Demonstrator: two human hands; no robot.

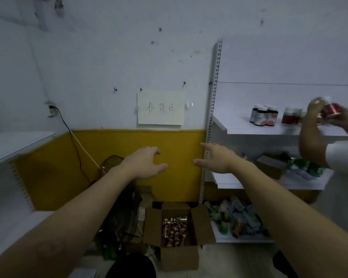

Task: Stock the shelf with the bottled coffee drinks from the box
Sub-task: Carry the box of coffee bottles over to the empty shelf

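Observation:
An open cardboard box (181, 255) stands on the floor at the bottom centre, its flaps spread. Inside lie several bottled coffee drinks (175, 229) with coppery brown wrapping. My left hand (147, 163) and my right hand (217, 158) are both stretched out in front of the yellow wall, well above the box, fingers apart and holding nothing. The white shelf unit (255, 128) stands to the right, and its upper board carries a few dark bottles (263, 115) and red-brown jars (291, 116).
Another person at the right edge holds a red jar (332, 110) over the upper board. The lower boards hold a small carton (270, 165) and piles of packets (237, 219). A dark fan (121, 213) stands left of the box. A paper sign (161, 107) hangs on the wall.

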